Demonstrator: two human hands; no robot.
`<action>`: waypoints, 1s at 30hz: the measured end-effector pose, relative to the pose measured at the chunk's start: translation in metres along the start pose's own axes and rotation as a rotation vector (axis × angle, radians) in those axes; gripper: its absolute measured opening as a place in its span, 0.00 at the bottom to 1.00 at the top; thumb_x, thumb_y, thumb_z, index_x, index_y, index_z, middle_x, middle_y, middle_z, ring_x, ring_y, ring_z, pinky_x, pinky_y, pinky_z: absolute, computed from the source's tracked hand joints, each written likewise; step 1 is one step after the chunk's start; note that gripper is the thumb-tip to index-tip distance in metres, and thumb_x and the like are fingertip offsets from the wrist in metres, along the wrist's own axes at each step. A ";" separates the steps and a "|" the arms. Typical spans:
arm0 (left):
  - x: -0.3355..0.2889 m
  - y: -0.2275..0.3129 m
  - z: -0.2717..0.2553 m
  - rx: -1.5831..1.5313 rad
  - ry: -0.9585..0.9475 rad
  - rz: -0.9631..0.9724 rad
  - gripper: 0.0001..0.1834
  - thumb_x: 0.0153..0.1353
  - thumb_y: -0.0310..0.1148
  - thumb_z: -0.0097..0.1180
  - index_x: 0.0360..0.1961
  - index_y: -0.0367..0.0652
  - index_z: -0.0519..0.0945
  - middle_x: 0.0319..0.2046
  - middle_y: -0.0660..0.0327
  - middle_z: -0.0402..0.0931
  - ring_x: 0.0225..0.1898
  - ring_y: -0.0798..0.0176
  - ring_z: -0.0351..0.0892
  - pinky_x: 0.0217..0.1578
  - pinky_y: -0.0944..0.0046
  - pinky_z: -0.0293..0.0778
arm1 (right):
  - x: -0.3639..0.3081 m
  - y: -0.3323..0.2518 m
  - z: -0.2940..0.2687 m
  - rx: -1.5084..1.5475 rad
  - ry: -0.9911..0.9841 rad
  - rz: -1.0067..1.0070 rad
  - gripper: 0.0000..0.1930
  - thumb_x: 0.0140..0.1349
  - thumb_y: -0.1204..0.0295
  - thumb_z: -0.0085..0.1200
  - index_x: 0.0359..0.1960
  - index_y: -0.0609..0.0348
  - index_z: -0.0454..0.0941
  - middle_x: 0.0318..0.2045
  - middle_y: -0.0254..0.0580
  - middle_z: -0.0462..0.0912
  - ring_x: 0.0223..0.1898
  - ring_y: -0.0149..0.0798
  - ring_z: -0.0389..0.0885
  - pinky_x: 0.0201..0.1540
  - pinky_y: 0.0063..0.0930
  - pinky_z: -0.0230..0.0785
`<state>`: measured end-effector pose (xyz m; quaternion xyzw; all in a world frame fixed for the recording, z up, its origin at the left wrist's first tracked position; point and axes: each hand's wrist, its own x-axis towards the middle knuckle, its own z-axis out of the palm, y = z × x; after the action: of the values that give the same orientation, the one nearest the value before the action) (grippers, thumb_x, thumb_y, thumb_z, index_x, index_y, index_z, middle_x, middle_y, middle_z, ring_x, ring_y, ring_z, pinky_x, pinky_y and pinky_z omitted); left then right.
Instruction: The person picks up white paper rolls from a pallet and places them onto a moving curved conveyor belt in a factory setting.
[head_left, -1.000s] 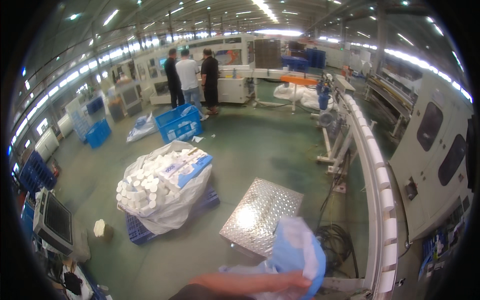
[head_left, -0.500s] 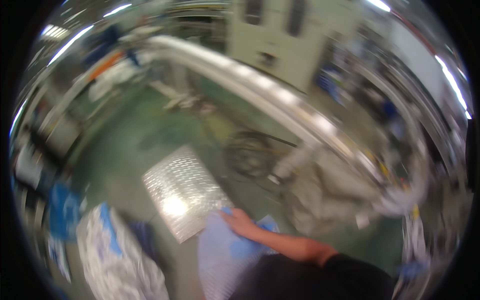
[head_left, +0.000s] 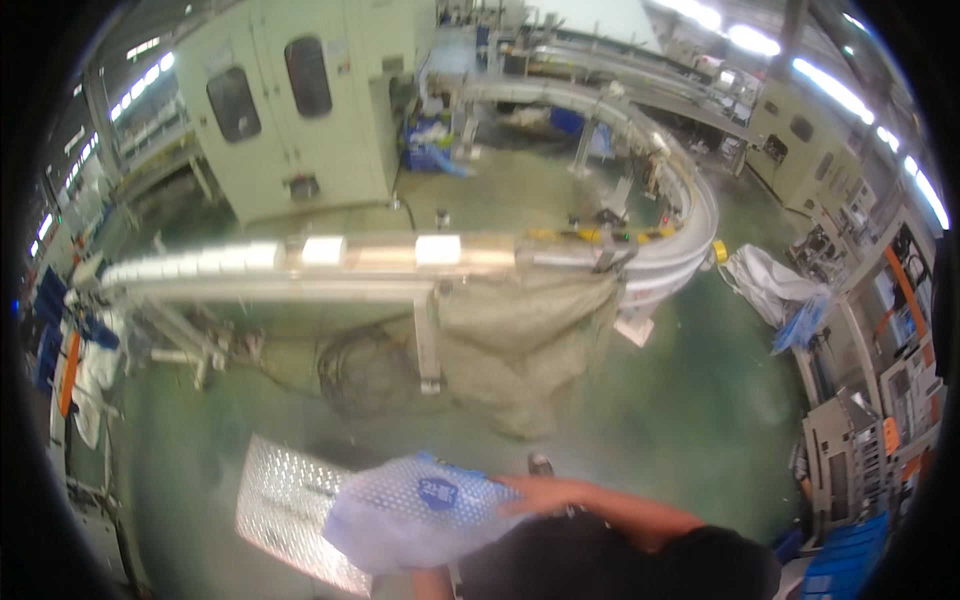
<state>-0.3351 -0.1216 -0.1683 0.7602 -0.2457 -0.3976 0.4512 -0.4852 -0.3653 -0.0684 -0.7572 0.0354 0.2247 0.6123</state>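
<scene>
A pale blue plastic bag (head_left: 400,525) with a dotted pattern and a dark blue mark lies across the front of my body. My right hand (head_left: 525,492) is closed on its right edge, thumb and fingers at the plastic. Behind the bag on the left shows a shiny silver embossed sheet (head_left: 285,500), partly covered by the bag; what supports it cannot be made out. Of my left arm (head_left: 432,584) only a short piece shows below the bag. My left hand is hidden behind the bag.
A conveyor (head_left: 360,290) carrying white packs (head_left: 438,250) crosses ahead and curves back on the right. Beige cloth (head_left: 520,350) hangs beneath it, beside coiled cable (head_left: 365,370) on the floor. A machine cabinet (head_left: 290,110) stands behind; a blue crate (head_left: 848,560) sits lower right.
The view has turned right, bringing the conveyor level in front. The bag and silver sheet still appear together in front of me. My right hand remains at the bag's edge.
</scene>
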 end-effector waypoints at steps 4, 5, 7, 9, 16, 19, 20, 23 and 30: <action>0.063 0.057 0.051 0.173 -0.155 0.071 0.30 0.63 0.49 0.56 0.57 0.35 0.76 0.54 0.45 0.80 0.56 0.50 0.79 0.59 0.55 0.70 | -0.020 0.020 -0.024 0.236 0.127 -0.156 0.40 0.73 0.53 0.47 0.75 0.66 0.45 0.75 0.50 0.52 0.76 0.44 0.46 0.77 0.36 0.35; 0.079 0.074 0.074 0.206 -0.212 0.090 0.30 0.63 0.49 0.56 0.58 0.35 0.76 0.54 0.45 0.80 0.57 0.50 0.79 0.59 0.55 0.70 | -0.034 0.031 -0.026 0.313 0.182 -0.170 0.40 0.73 0.54 0.48 0.75 0.67 0.45 0.75 0.48 0.51 0.76 0.42 0.44 0.77 0.34 0.31; 0.117 0.105 0.118 0.297 -0.290 0.125 0.30 0.63 0.49 0.55 0.58 0.35 0.76 0.54 0.45 0.80 0.57 0.50 0.79 0.59 0.55 0.70 | -0.002 0.152 -0.036 0.549 0.357 -0.090 0.31 0.73 0.59 0.49 0.70 0.65 0.59 0.67 0.46 0.66 0.68 0.42 0.62 0.73 0.37 0.50; 0.142 0.128 0.155 0.381 -0.319 0.128 0.30 0.64 0.49 0.55 0.58 0.35 0.76 0.54 0.45 0.80 0.57 0.50 0.79 0.59 0.55 0.70 | 0.010 0.157 -0.077 1.131 0.270 -0.106 0.26 0.72 0.60 0.50 0.66 0.62 0.67 0.61 0.43 0.74 0.62 0.41 0.72 0.68 0.38 0.61; 0.181 0.194 0.288 0.305 -0.415 0.088 0.32 0.68 0.54 0.49 0.57 0.34 0.78 0.48 0.44 0.82 0.52 0.49 0.81 0.55 0.53 0.72 | -0.064 0.254 -0.196 1.309 0.653 -0.145 0.17 0.66 0.68 0.55 0.55 0.57 0.76 0.45 0.40 0.82 0.43 0.39 0.82 0.45 0.37 0.78; 0.200 0.277 0.309 0.298 -0.551 -0.149 0.29 0.68 0.52 0.53 0.52 0.34 0.80 0.39 0.48 0.84 0.43 0.50 0.82 0.48 0.53 0.75 | -0.098 0.306 -0.215 0.979 0.893 -0.362 0.17 0.67 0.68 0.51 0.56 0.58 0.75 0.47 0.43 0.82 0.45 0.43 0.84 0.47 0.40 0.80; 0.203 0.254 0.324 0.165 -0.547 -0.139 0.28 0.68 0.52 0.52 0.52 0.34 0.80 0.41 0.47 0.83 0.44 0.50 0.82 0.49 0.52 0.74 | -0.100 0.328 -0.216 0.845 0.949 -0.409 0.18 0.68 0.68 0.50 0.57 0.59 0.74 0.49 0.44 0.82 0.46 0.44 0.84 0.48 0.41 0.80; 0.201 0.238 0.345 -0.140 -0.501 0.059 0.23 0.69 0.44 0.56 0.54 0.34 0.79 0.45 0.50 0.83 0.50 0.55 0.80 0.53 0.55 0.72 | -0.114 0.362 -0.233 1.029 1.064 -0.266 0.18 0.69 0.69 0.48 0.58 0.61 0.73 0.51 0.46 0.82 0.49 0.46 0.84 0.52 0.42 0.79; 0.317 0.195 0.263 0.195 -0.293 -0.061 0.21 0.60 0.38 0.62 0.51 0.38 0.81 0.42 0.53 0.85 0.41 0.63 0.84 0.41 0.59 0.78 | -0.145 0.392 -0.246 1.665 1.178 0.002 0.15 0.70 0.70 0.47 0.56 0.58 0.74 0.47 0.43 0.83 0.48 0.44 0.84 0.51 0.45 0.79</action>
<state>-0.3763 -0.5746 -0.1908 0.7414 -0.3228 -0.4920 0.3225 -0.6711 -0.7266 -0.3339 -0.0811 0.4767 -0.2789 0.8297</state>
